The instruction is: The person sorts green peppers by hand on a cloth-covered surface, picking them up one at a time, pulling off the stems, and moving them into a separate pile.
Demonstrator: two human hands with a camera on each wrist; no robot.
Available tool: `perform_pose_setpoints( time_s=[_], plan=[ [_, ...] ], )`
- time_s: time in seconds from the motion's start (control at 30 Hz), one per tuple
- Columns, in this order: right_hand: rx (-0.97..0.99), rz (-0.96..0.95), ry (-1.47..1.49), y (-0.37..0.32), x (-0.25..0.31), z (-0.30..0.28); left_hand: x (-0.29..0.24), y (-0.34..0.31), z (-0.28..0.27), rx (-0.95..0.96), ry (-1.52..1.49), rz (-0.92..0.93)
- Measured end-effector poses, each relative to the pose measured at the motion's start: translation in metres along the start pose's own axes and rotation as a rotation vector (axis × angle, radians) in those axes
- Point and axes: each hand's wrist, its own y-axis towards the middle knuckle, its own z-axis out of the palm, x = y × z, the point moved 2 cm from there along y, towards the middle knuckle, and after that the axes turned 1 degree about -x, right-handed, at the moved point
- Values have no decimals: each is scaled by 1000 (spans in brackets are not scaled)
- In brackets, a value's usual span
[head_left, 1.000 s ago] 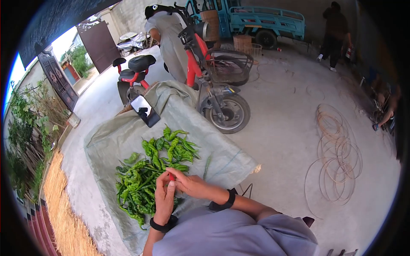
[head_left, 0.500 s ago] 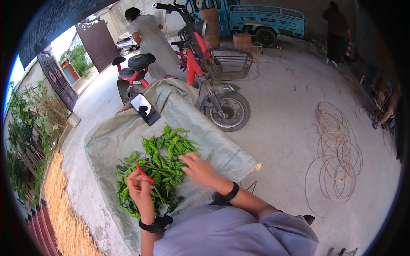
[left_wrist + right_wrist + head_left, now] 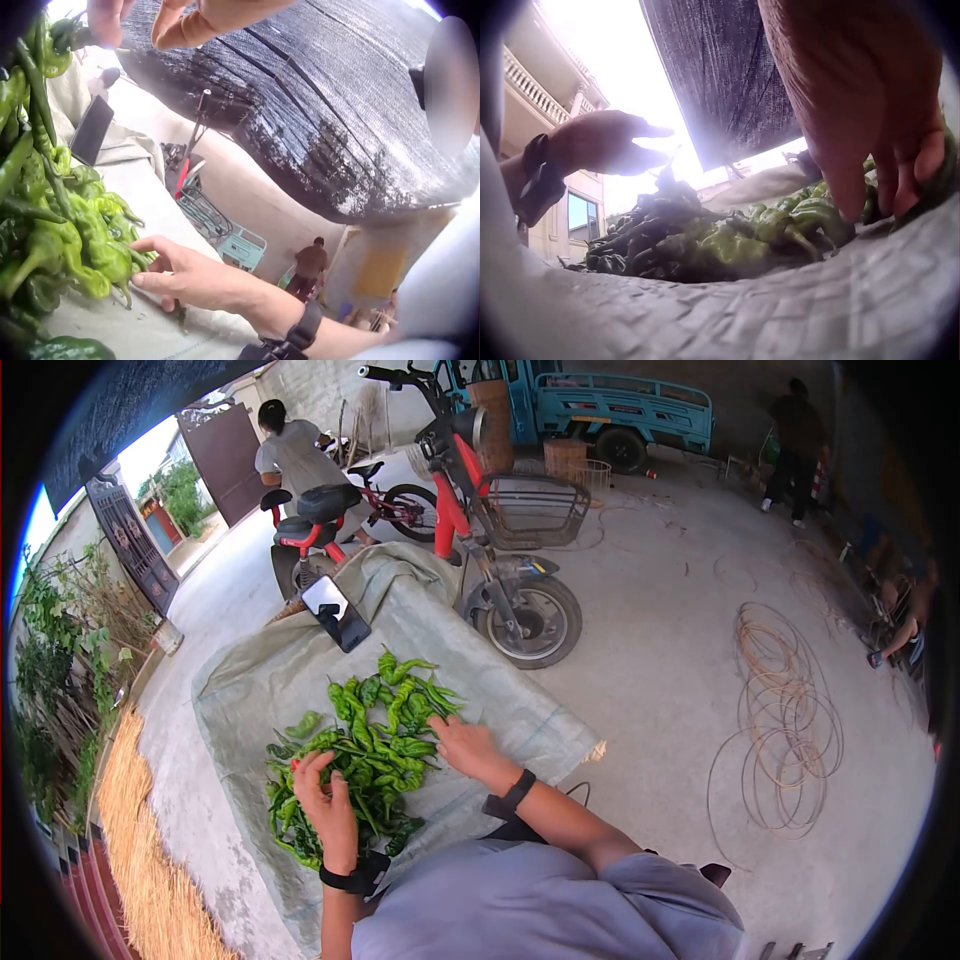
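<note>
Twisted green chili peppers [image 3: 385, 745] lie heaped on a pale woven sheet [image 3: 500, 700]. At the heap's left side is my left hand [image 3: 328, 815], thumb and fingers spread apart. A bit of a red chili pepper [image 3: 295, 765] shows beside its fingertips, the rest hidden. My right hand [image 3: 472, 750] reaches down at the heap's right edge, its fingertips among the outer peppers. In the left wrist view a green pepper [image 3: 140, 259] lies by the right hand's thumb and forefinger. From the right wrist camera, the right fingers [image 3: 907, 187] point down with a gap from the thumb.
A phone [image 3: 335, 615] lies on the sheet's far part. A red electric bike [image 3: 455, 510] stands just beyond it. Looped wire [image 3: 790, 710] is on the concrete to the right, straw [image 3: 150, 840] at the left. Two people stand farther back, near a blue cargo tricycle [image 3: 620, 405].
My hands first met around the red pepper, then parted. My left hand carried it left and lowered to the heap, its fingers spreading. The right moved to the heap's right edge.
</note>
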Motion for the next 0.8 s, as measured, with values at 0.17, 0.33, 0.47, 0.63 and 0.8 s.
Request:
perform_pose_setpoints(
  time_s=[0.17,0.33,0.47,0.63,0.8],
  plan=[
    [3,23,140,3,-5,7,-30,-9,8,66,27,153],
    [-135,183,378,-11,13,-30,-28,-20,18,241,-221,-70],
    [-209,302,941,-11,30,-54,-26,-30,30,452,-403,-134],
    [-193,146,1143,-19,54,-64,-35,-29,29,551,-439,-156],
    [-32,-314,482,-34,88,-68,-34,-29,33,486,-487,-168]
  ],
)
